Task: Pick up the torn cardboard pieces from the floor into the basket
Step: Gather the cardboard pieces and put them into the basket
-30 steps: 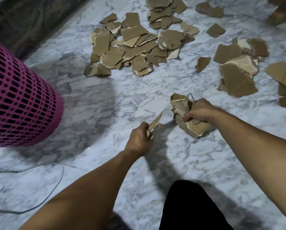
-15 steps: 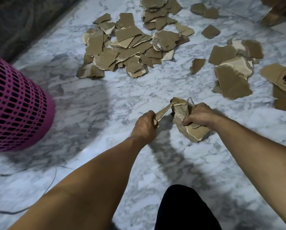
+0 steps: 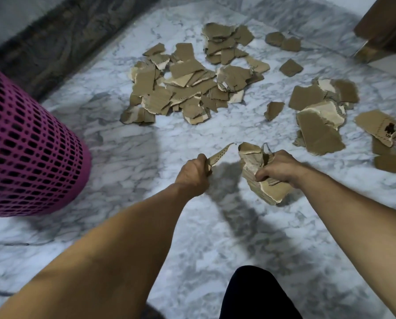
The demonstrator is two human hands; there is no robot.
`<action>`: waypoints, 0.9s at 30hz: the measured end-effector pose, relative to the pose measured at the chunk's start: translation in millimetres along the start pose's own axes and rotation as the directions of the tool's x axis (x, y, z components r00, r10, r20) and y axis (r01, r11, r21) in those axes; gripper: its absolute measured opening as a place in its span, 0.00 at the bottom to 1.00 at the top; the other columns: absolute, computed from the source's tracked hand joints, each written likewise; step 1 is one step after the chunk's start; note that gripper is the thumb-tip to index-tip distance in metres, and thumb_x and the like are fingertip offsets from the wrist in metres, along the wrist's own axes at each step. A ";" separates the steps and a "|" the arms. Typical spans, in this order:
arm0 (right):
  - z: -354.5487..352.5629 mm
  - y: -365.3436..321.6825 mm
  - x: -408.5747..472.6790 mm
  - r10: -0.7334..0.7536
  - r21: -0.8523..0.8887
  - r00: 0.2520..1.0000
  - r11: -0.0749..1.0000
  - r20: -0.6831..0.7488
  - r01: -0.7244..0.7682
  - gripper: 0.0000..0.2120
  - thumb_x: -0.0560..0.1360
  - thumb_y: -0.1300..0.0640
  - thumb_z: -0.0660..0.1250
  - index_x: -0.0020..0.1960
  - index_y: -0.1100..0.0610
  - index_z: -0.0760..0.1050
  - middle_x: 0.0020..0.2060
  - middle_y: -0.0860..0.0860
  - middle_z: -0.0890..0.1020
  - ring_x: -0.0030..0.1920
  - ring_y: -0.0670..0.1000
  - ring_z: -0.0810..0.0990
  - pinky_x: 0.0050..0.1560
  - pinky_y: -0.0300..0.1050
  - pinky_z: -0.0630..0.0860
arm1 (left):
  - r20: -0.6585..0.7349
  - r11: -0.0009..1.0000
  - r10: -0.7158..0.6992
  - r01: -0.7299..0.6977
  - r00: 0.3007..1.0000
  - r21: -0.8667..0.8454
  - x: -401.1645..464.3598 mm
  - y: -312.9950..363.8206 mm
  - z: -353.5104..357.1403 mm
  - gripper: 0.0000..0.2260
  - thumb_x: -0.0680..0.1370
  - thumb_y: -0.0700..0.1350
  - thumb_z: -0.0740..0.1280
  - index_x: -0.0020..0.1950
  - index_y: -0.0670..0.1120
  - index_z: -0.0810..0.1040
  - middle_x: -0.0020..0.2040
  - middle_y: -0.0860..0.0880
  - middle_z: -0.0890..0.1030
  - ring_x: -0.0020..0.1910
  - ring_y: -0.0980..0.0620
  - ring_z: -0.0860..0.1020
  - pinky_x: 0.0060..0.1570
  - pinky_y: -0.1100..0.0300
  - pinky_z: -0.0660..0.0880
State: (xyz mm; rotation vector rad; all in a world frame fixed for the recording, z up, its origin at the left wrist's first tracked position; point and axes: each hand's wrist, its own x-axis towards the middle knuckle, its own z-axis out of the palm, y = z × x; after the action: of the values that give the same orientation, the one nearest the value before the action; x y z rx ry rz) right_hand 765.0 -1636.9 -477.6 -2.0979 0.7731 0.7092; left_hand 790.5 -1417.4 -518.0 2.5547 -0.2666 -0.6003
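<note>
My left hand grips a thin cardboard strip that points up and to the right. My right hand clutches a thick bundle of torn cardboard pieces held above the marble floor. The two hands are side by side, a small gap apart. A large pile of torn cardboard lies on the floor beyond them, and a second scatter of bigger pieces lies to the right. The pink mesh basket stands at the left, its opening out of view.
A dark stone skirting runs along the far left wall. A wooden furniture leg stands at the top right. My dark-clothed knee is at the bottom. Bare marble floor lies between the basket and my hands.
My left hand rose with the strip up beside the bundle in my right hand, and now sits a little apart from it. The view tilted, so the basket shifted in frame.
</note>
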 end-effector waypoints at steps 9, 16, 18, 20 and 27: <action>-22.0 -150.8 -63.8 -0.233 0.029 0.972 0.972 0.006 0.233 0.15 0.62 0.68 0.79 0.45 0.63 0.76 0.42 0.58 0.83 0.34 0.52 0.82 0.32 0.42 0.80 | -0.246 0.992 -0.079 0.099 0.966 0.074 -2.0 -6.3 -193.3 0.09 0.77 0.42 0.64 0.56 0.43 0.72 0.55 0.40 0.79 0.54 0.41 0.77 0.48 0.54 0.72; 1.2 -291.4 -144.7 -0.452 0.011 0.889 0.892 0.070 0.452 0.12 0.64 0.68 0.79 0.41 0.60 0.77 0.33 0.56 0.82 0.28 0.51 0.82 0.25 0.41 0.79 | -0.436 0.970 -0.128 0.205 0.891 0.134 -70.6 -23.5 -348.3 0.09 0.76 0.41 0.63 0.53 0.39 0.77 0.49 0.40 0.80 0.53 0.40 0.78 0.45 0.57 0.71; 19.5 -331.6 -168.4 -0.518 0.025 0.849 0.855 0.100 0.518 0.12 0.64 0.68 0.79 0.38 0.59 0.77 0.30 0.55 0.83 0.26 0.50 0.82 0.29 0.44 0.81 | -0.495 0.951 -0.163 0.269 0.854 0.151 -95.9 -43.5 -385.0 0.09 0.75 0.41 0.63 0.52 0.39 0.78 0.50 0.39 0.81 0.52 0.40 0.79 0.44 0.57 0.72; 43.0 -366.7 -186.9 -0.557 0.022 0.818 0.828 0.140 0.560 0.12 0.63 0.68 0.79 0.36 0.60 0.76 0.30 0.56 0.84 0.27 0.51 0.83 0.32 0.48 0.82 | -0.526 0.933 -0.221 0.335 0.821 0.131 -119.6 -69.0 -410.6 0.10 0.74 0.41 0.63 0.51 0.38 0.78 0.50 0.39 0.81 0.51 0.40 0.80 0.43 0.56 0.73; 148.7 -444.6 -238.3 -0.579 0.067 0.777 0.810 0.246 0.583 0.12 0.63 0.68 0.80 0.40 0.63 0.78 0.26 0.54 0.83 0.24 0.49 0.81 0.39 0.49 0.81 | -0.505 0.858 -0.485 0.502 0.714 -0.113 -184.5 -172.3 -439.1 0.04 0.71 0.38 0.67 0.45 0.40 0.74 0.48 0.37 0.82 0.44 0.40 0.80 0.36 0.58 0.72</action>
State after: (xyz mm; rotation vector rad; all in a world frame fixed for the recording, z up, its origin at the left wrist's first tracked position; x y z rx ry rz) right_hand 893.2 -1219.9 -184.0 -2.0383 -0.0468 0.6112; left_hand 843.1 -1029.3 -196.8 2.7004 0.6281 -0.0482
